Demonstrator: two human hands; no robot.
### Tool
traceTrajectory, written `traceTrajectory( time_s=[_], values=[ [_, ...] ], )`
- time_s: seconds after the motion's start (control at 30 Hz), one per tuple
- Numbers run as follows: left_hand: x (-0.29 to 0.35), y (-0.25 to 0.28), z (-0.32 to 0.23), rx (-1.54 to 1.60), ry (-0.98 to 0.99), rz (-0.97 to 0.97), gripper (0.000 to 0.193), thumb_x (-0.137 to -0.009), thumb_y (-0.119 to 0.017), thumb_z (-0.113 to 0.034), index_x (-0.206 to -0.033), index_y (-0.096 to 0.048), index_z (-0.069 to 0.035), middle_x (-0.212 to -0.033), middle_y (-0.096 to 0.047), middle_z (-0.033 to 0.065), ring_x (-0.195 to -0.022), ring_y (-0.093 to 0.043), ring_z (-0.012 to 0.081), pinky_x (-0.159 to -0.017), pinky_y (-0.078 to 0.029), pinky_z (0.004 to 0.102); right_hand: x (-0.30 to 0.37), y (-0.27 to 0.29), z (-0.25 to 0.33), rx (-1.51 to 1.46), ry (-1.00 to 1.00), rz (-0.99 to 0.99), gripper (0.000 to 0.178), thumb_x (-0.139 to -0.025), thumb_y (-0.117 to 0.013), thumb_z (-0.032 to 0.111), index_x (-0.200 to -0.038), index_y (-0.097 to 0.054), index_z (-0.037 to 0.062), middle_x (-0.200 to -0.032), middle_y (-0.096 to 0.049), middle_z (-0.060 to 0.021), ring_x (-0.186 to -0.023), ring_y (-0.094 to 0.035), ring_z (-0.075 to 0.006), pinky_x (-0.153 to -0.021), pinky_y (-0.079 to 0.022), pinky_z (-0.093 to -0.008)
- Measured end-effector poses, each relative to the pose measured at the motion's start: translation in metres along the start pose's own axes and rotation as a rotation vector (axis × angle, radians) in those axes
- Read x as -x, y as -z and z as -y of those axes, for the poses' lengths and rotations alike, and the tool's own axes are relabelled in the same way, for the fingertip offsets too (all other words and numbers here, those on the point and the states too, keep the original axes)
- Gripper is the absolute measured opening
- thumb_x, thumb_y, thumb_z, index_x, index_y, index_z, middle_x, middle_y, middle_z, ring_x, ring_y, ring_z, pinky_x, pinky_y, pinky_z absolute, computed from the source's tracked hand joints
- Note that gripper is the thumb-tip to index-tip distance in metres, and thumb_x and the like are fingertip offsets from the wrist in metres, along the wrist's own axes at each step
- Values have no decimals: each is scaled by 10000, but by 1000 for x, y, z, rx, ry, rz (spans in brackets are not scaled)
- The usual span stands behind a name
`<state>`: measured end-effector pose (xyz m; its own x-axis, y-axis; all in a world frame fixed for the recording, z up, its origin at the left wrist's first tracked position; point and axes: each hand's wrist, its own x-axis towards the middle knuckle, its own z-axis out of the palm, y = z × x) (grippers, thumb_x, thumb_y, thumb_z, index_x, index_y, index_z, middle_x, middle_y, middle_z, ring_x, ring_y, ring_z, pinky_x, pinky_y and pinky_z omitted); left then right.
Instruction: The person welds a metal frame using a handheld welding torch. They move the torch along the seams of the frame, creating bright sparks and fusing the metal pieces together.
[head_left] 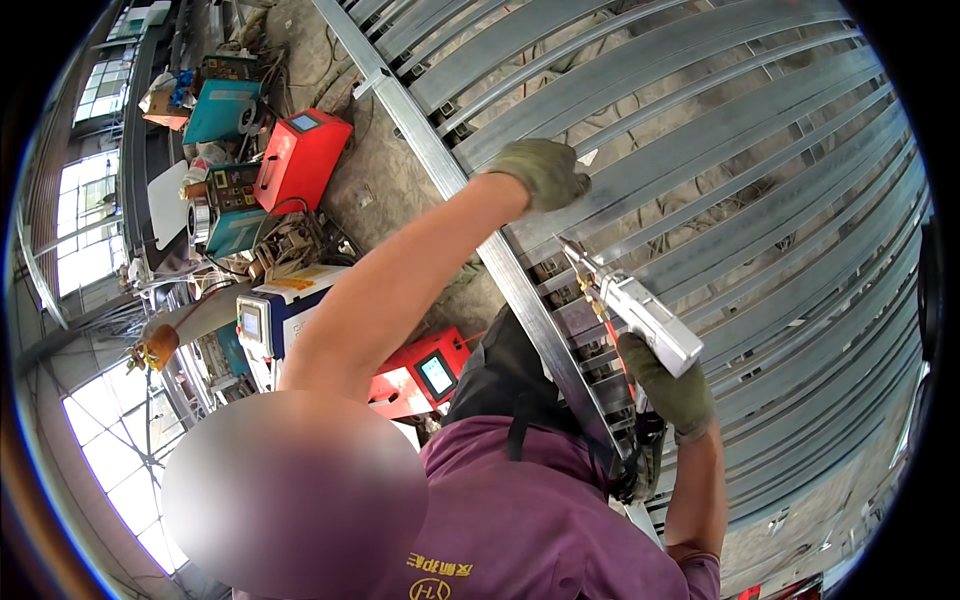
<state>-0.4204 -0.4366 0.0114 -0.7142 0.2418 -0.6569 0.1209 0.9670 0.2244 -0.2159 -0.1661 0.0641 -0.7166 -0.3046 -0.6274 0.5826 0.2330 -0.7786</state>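
Observation:
My right hand [672,388], in an olive work glove, is wrapped round the rear of a silver handheld welding gun [645,318]. The gun's narrow nozzle points up and left, over the grey metal slats [690,180], and a red and yellow cable runs beside its body. Farther off, my left hand [545,174], gloved alike, is curled closed over the slats near the long side rail [525,285]. Its fingers are bent under, so anything in them is hidden. A small pale corner [588,157] shows just beside that glove.
Wide and narrow slats form a large frame, with concrete floor and cables seen through its gaps. To the left stand a red machine [308,158], another red machine with a lit screen [437,374], a white-and-blue unit [262,325] and teal boxes [222,110].

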Motion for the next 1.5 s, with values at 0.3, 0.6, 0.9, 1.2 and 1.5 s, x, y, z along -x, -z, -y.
traceTrajectory(
  time_s=[0.3,0.6,0.9,1.2,1.5],
  values=[
    [-36,-2,-21,-373,-203,176,537,-953,-710,-532,-1238,-830,-93,-1246,-808,154,-1168,-763,370,-985,-599,498,-37,-21,-12,-109,48,135,361,-1075,-767,255,-1351,-730,24,-948,-724,-10,-797,-626,-98,-682,-534,-302],
    [-38,14,-27,-387,-166,261,666,-891,-742,-661,-1255,-829,-110,-1260,-809,127,-1181,-758,373,-1023,-589,500,-64,-41,-26,-200,8,154,393,-1047,-799,197,-1381,-717,8,-1143,-796,-63,-986,-723,-118,-827,-592,-307],
    [-38,14,-32,-364,-169,251,664,-883,-752,-652,-1257,-827,-108,-1263,-807,130,-1169,-760,372,-1008,-595,494,-70,-50,-37,-239,-5,184,387,-1024,-821,178,-1355,-727,0,-1222,-806,-98,-1120,-765,-163,-913,-612,-316],
    [-38,7,-29,-351,-165,211,616,-896,-755,-605,-1246,-833,-104,-1274,-803,137,-1164,-763,368,-978,-601,486,-67,-53,-36,-239,-7,162,438,-1001,-848,199,-1377,-728,9,-1241,-804,-95,-1126,-763,-155,-927,-608,-323],
    [-35,-2,-24,-346,-151,195,567,-967,-693,-583,-1242,-829,-107,-1268,-798,163,-1165,-763,375,-991,-595,481,-63,-54,-28,-178,-5,149,446,-984,-866,210,-1364,-740,12,-1242,-803,-94,-1115,-758,-153,-940,-605,-319]
  ],
)
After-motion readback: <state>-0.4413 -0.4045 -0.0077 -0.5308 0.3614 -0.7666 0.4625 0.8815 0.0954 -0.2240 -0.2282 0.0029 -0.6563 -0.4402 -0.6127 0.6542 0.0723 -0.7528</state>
